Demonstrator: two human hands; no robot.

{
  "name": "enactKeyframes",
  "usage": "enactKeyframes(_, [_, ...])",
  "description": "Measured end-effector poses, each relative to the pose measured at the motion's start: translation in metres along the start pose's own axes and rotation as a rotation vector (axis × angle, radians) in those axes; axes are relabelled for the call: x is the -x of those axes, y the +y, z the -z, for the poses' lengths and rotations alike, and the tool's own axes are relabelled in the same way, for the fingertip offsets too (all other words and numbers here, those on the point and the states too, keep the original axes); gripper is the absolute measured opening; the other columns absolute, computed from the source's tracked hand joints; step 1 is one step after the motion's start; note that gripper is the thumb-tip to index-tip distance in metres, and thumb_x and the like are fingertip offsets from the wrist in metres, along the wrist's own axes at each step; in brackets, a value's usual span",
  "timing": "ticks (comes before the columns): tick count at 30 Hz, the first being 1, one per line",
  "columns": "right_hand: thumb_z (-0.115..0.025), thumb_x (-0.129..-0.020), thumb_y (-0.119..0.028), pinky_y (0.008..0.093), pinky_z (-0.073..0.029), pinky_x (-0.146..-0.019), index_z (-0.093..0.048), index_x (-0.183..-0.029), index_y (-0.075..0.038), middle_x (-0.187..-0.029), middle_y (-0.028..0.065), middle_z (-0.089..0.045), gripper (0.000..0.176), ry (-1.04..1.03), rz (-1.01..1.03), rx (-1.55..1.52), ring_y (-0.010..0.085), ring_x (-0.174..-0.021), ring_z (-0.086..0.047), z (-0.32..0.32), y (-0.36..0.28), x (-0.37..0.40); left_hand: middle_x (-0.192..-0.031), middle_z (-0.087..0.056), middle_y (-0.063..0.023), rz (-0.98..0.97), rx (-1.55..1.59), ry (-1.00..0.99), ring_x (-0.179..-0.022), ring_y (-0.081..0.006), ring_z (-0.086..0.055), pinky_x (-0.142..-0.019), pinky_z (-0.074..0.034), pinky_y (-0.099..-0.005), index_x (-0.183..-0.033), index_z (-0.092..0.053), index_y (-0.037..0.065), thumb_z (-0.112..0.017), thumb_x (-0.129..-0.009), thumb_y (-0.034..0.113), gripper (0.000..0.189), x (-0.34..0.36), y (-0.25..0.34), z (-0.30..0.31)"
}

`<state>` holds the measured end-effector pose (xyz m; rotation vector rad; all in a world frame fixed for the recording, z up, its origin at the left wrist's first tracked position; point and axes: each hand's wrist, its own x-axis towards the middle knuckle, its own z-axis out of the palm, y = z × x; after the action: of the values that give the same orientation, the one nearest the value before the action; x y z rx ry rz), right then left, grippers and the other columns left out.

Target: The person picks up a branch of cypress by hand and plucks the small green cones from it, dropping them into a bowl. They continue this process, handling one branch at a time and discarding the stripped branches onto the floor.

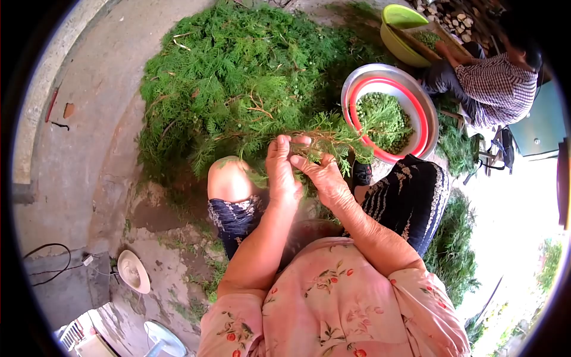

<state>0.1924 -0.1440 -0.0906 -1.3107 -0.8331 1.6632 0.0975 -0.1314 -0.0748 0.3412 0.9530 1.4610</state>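
- Grasping a thin, brown-stemmed, feathery green branch (pixel 339 137) with both left hand (pixel 281 169) and right hand (pixel 328 181).
- Held just beside big green leafy heap (pixel 214 71), with leafy end over round, red-rimmed white basin (pixel 380 81).

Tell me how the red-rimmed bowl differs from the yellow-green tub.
Colour: the red-rimmed bowl is pale inside its red band, while the yellow-green tub looks one colour.
Setting: the bowl sits inside a metal basin; no such basin shows around the tub.
Top: a tray lies partly over the tub, whereas a leafy branch reaches over the bowl.
Both look like round, open-topped vessels.
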Motion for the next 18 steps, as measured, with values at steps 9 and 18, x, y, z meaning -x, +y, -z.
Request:
enactKeyframes(9, [-0.064,-0.079,-0.006,0.0275,-0.037,-0.086,-0.061,-0.094,-0.005,-0.092,0.0003,-0.061,0.016,-0.190,0.019,-0.290,0.0097,-0.090,-0.052,0.011,0.008,0.002,-0.068,-0.060,-0.0085,0.028,0.052,0.082,-0.069,-0.0198,-0.061,-0.064,-0.050,-0.0300,-0.086,-0.052,0.004,-0.057,-0.086,0.030,0.027,-0.002,-0.006,0.007])
enactKeyframes(18, [-0.061,-0.084,-0.019,0.0278,-0.040,-0.084,-0.055,-0.110,-0.001,-0.098,0.0077,-0.060,0.032,0.080,0.362,0.300,0.0134,-0.091,-0.053,-0.010,0.002,0.015,-0.074,-0.061,-0.0100,0.018,0.210,0.007,-0.073,-0.0202,-0.058,-0.073,-0.048,-0.0334,-0.082,-0.052,0.004,-0.054,-0.089,0.026,0.024,-0.004,-0.013,0.006])
